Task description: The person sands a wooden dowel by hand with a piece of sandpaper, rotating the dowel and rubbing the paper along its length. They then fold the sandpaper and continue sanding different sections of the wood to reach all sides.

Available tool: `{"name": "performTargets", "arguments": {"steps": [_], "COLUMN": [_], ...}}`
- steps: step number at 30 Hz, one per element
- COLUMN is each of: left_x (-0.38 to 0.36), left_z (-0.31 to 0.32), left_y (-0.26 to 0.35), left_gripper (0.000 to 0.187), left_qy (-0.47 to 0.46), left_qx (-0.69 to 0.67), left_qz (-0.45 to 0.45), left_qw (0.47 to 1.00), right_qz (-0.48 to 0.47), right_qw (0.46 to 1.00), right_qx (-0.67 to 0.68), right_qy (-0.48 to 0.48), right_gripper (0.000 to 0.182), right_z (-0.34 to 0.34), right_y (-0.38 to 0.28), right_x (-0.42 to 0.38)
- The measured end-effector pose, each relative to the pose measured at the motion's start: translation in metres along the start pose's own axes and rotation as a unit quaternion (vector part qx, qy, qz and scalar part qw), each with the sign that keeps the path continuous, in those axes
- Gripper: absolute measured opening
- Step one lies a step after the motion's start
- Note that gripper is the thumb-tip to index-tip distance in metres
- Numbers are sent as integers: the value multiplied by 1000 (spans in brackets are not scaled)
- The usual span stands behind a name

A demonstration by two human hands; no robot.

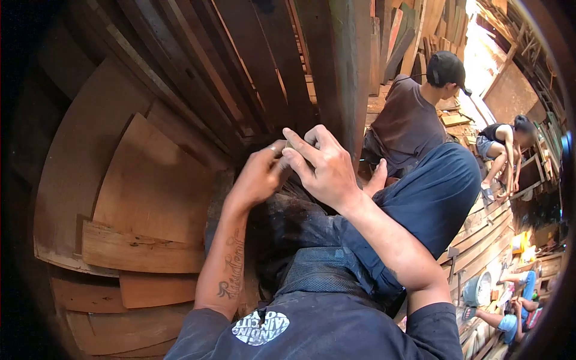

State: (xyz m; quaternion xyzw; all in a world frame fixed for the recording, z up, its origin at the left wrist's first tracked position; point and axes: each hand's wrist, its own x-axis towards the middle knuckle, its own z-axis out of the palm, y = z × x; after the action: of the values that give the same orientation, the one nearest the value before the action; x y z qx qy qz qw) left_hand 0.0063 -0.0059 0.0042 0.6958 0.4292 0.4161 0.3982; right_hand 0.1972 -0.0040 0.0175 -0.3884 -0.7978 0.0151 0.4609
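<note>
Both of my hands are raised close together above my lap, in the middle of the view. My left hand (261,173) has its fingers bent inward, with the fingertips near the other hand. My right hand (324,162) has thumb and index finger stretched toward the left fingertips, the other fingers curled. Something very small and thin seems to be between the fingertips, too small to name. Dark blue trousers (426,192) cover my bent leg, and a bare foot (378,179) shows beyond my right wrist.
Wooden boards (150,180) are stacked at the left, and upright planks (264,54) stand ahead. A person in a cap (408,120) sits close at the right. Farther right another person (501,144) crouches, with more people and a bucket (477,291) below.
</note>
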Motion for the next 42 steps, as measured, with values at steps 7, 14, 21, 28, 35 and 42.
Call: {"name": "performTargets", "arguments": {"steps": [7, 14, 21, 28, 35, 42], "left_x": [4, 6, 5, 5, -1, 3], "left_z": [-4, -5, -5, -10, -11, -11], "left_y": [0, -10, -14, -14, -7, -19], "left_gripper": [23, 25, 23, 23, 27, 30], "left_qy": [22, 32, 5, 59, 19, 73], "left_qx": [-45, -62, 14, 13, -25, 49], "left_qz": [-48, -38, 26, 48, -15, 72], "left_qw": [998, 997, 1000, 997, 999, 993], "right_qz": [-7, -8, -4, 20, 29, 51], "right_qw": [1000, 1000, 1000, 1000, 999, 996], "right_qx": [-5, 1, -9, 16, 39, 46], "right_qy": [0, 6, 7, -13, -21, -60], "right_gripper": [38, 39, 37, 43, 56, 57], "right_z": [2, 2, 1, 0, -9, -11], "right_y": [4, 4, 5, 6, 2, 0], "right_x": [2, -2, 2, -1, -1, -3]}}
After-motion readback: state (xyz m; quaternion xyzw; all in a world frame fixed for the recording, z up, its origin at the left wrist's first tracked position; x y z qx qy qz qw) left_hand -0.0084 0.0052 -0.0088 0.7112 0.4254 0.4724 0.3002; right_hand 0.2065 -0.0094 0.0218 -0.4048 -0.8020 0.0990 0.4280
